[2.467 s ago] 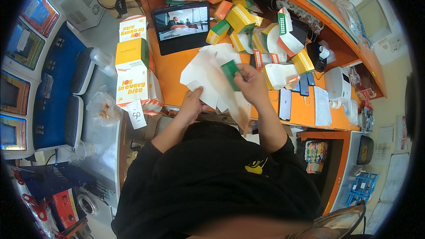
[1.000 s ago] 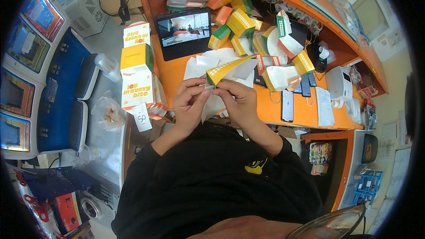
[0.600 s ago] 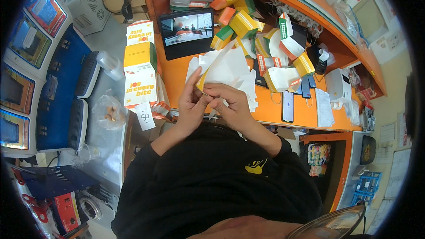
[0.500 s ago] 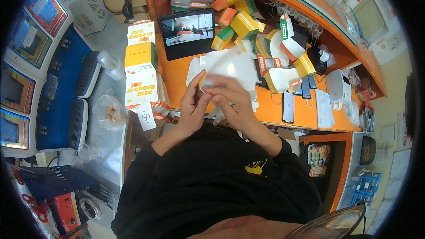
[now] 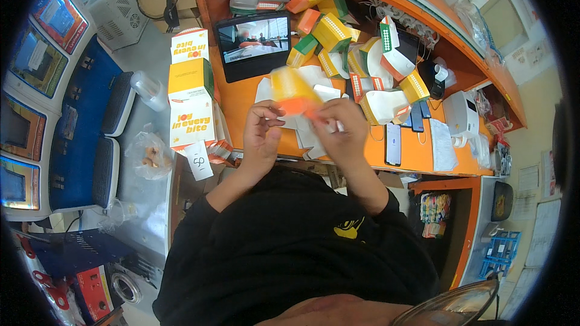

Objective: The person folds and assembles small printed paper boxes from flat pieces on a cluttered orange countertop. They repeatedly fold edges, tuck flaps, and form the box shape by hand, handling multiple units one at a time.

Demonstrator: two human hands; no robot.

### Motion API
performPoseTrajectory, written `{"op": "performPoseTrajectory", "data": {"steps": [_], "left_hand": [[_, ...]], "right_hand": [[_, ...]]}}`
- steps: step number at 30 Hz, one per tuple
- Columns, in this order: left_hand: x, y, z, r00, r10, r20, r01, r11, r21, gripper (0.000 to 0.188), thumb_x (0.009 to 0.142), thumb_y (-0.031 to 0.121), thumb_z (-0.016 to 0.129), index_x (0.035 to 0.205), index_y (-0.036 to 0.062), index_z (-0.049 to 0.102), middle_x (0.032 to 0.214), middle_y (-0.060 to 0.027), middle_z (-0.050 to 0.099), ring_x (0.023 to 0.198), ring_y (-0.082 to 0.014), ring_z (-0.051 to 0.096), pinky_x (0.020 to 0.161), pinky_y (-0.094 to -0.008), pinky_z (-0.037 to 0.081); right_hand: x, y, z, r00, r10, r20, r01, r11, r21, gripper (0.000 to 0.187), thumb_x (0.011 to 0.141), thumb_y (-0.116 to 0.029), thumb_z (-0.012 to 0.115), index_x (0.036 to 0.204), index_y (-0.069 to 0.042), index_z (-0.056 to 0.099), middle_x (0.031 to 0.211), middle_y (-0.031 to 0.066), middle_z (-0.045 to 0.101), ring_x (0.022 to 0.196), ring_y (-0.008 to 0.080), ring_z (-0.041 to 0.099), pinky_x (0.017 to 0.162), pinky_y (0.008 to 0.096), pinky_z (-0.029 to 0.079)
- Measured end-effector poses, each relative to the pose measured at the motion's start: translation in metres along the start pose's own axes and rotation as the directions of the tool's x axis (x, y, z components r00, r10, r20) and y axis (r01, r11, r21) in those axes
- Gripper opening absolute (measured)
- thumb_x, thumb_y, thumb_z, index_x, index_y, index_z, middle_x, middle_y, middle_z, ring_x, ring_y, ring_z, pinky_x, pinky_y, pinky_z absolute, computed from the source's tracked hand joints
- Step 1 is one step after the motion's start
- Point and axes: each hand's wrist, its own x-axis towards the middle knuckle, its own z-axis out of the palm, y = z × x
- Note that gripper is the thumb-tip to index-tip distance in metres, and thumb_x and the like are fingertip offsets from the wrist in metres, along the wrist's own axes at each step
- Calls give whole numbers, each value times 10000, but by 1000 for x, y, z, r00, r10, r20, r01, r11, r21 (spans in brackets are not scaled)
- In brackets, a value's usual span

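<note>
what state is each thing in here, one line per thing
Held carton, in the grip of the right hand, blurred
Left hand, fingers curled, contact with the carton unclear
White card pieces, lying on the desk
Piled cartons, heaped, several folded into shape
Tablet, on, propped up
Phone, screen lit
Left-side cartons, stacked
Plastic bag, something brown inside
Cupboard, open, packets inside

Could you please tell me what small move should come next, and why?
Perhaps steady the yellow-and-orange carton with the left hand: the carton looks blurred, the right hand seems to hold its orange part, and the left thumb stands apart from the fingers.
</note>
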Motion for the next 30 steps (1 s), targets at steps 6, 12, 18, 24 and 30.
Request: {"op": "performPoseTrajectory", "data": {"steps": [6,12,18,24,30], "left_hand": [[-1,-2,-2,975,-201,-100,195,979,-62,234,990,185,599,1122,14,506,1060,-61,600,983,-112,571,884,-291,462],[-2,3,-7,997,-8,-75,22,980,197,137,973,107,607,1039,-11,633,1002,-83,652,891,-121,614,805,-272,474],[-5,11,-12,1000,-13,25,5,960,281,113,917,67,667,984,-20,691,904,-82,648,851,-105,601,737,-238,462],[-5,9,-16,990,-133,48,125,982,141,159,901,53,695,1044,-15,687,905,-51,648,834,-95,616,714,-210,467],[-8,6,-19,975,-221,1,220,971,-96,249,902,81,708,1112,-45,663,965,-41,679,868,-89,633,769,-222,503]], "right_hand": [[-11,-11,12,966,31,256,-55,995,89,166,737,-83,794,837,-79,661,944,45,714,897,228,677,812,359,474],[-10,-15,7,980,73,183,-93,990,106,119,743,-25,765,829,-50,686,987,85,719,962,211,679,868,324,470],[-11,-18,15,988,73,135,-90,989,120,113,751,-28,765,833,-50,690,1081,105,697,1054,235,653,877,342,473],[-13,-20,20,985,69,161,-85,992,96,114,766,-42,773,850,-61,699,1140,96,680,1105,242,630,908,341,450],[-15,-21,26,979,27,200,-49,993,108,141,802,-92,775,931,-90,718,1158,93,679,1139,235,620,932,350,390]]}}
